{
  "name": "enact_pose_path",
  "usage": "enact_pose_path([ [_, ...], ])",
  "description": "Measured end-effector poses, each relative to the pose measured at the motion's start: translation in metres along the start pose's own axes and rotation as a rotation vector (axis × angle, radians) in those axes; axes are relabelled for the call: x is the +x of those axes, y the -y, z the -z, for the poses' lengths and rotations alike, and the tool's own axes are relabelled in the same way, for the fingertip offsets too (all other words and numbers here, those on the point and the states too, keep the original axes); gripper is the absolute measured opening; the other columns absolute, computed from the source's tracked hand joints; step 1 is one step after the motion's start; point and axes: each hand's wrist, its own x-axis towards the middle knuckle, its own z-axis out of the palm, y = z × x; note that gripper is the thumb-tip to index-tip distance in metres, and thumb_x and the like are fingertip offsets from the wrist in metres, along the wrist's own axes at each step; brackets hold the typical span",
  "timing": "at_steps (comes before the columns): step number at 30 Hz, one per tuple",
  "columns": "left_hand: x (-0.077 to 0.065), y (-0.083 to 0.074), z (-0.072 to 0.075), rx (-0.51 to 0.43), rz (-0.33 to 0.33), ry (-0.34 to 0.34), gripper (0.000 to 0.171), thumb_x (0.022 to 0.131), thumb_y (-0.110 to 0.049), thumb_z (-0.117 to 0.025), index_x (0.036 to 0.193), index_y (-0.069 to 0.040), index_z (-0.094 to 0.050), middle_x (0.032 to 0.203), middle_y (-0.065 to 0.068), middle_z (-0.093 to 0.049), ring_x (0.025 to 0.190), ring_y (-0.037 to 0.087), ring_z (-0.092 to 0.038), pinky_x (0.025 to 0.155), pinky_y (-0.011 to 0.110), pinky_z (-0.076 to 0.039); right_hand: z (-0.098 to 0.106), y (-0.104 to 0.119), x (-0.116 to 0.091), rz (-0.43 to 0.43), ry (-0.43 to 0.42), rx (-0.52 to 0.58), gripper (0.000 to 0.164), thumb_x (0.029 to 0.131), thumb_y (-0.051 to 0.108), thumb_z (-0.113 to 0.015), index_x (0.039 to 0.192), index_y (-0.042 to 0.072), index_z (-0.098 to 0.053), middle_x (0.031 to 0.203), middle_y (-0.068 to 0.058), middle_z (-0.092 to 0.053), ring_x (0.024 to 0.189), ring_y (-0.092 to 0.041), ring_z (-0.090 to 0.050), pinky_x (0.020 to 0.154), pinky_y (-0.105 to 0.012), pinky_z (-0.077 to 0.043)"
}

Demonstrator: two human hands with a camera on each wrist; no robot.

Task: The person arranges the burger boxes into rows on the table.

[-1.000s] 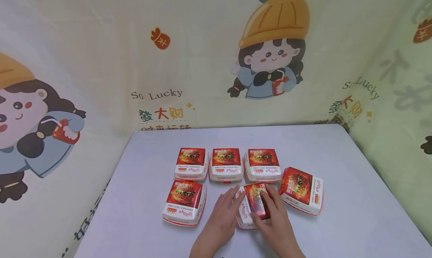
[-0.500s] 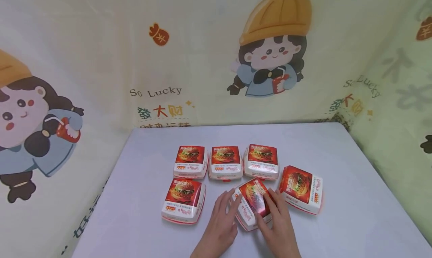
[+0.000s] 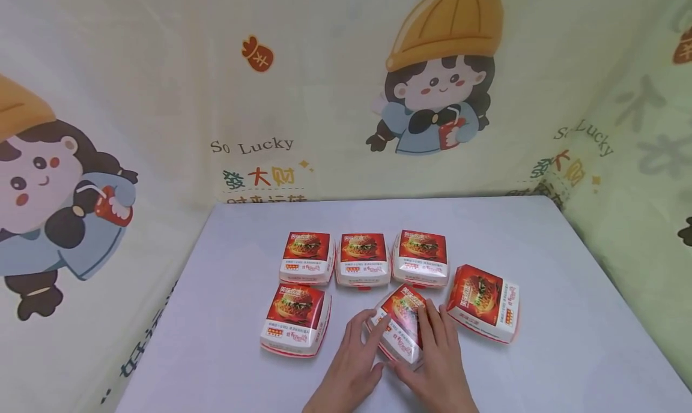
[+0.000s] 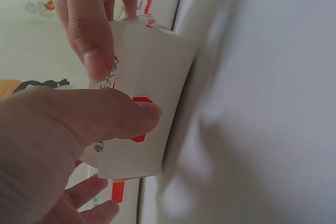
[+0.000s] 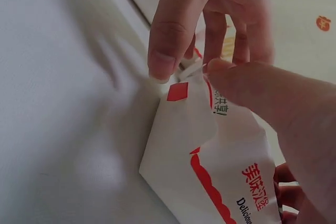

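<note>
In the head view a red-and-white burger box (image 3: pixel 401 336) sits turned at an angle on the table, between the two hands. My left hand (image 3: pixel 350 360) grips its left side, fingers along the far-left edge. In the left wrist view, the left thumb (image 4: pixel 123 114) presses on a red tab of the box's white side (image 4: pixel 157 61). My right hand (image 3: pixel 439 356) holds the right side, its fingers over the printed lid. The right wrist view shows the right thumb (image 5: pixel 247 82) at the lid's edge, close to the left thumb (image 5: pixel 165 51).
Three burger boxes (image 3: pixel 362 260) stand in a row behind. Another box (image 3: pixel 296 320) stands to the left, in front of the row's left end. A tilted box (image 3: pixel 483 304) lies close to the right hand. A printed cloth (image 3: pixel 335 101) hangs behind the white table (image 3: pixel 216 317).
The held box has turned counterclockwise between the hands, its printed text swinging from the left side toward the lower left. The right thumb has moved from the lid to the near edge.
</note>
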Motion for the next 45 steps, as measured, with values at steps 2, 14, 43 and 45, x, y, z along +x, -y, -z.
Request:
enact_pose_path([
  [2, 0.000, 0.002, 0.001, 0.025, -0.029, -0.005, 0.094, 0.074, -0.017, -0.086, 0.153, -0.021, -0.034, 0.151, 0.008, -0.031, 0.137, 0.023, -0.038, 0.107, 0.040, -0.048, 0.000, -0.001, 0.000, 0.014, -0.001, -0.013, 0.112, 0.071, 0.054, -0.083, 0.155, 0.004, -0.028, 0.163, -0.016, -0.021, 0.150, -0.039, -0.007, 0.117, -0.067, -0.020],
  [14, 0.009, 0.011, 0.004, 0.145, -0.171, 0.007, 0.104, 0.072, -0.025, -0.088, 0.156, -0.015, -0.029, 0.163, 0.009, -0.026, 0.148, 0.033, -0.031, 0.114, 0.042, -0.042, -0.004, -0.012, 0.000, 0.220, -0.128, -0.068, 0.105, 0.063, 0.038, -0.089, 0.150, 0.004, -0.039, 0.157, -0.013, -0.037, 0.146, -0.035, -0.020, 0.111, -0.005, 0.017],
  [43, 0.006, 0.013, 0.002, 0.180, -0.129, -0.010, 0.101, 0.075, -0.040, -0.086, 0.154, -0.007, -0.032, 0.163, 0.007, -0.028, 0.152, 0.023, -0.025, 0.115, 0.037, -0.040, -0.006, -0.019, 0.001, 0.393, -0.109, -0.004, 0.108, 0.063, 0.028, -0.093, 0.152, 0.004, -0.036, 0.161, -0.012, -0.030, 0.148, -0.030, -0.020, 0.115, -0.003, 0.005],
  [45, 0.004, 0.013, 0.004, 0.176, -0.124, 0.004, 0.102, 0.075, -0.040, -0.086, 0.154, -0.007, -0.030, 0.164, 0.008, -0.026, 0.153, 0.023, -0.023, 0.115, 0.037, -0.040, -0.007, -0.019, 0.001, 0.433, -0.131, 0.005, 0.105, 0.063, 0.023, -0.093, 0.150, 0.001, -0.038, 0.159, -0.015, -0.032, 0.148, -0.030, -0.022, 0.115, -0.003, 0.001],
])
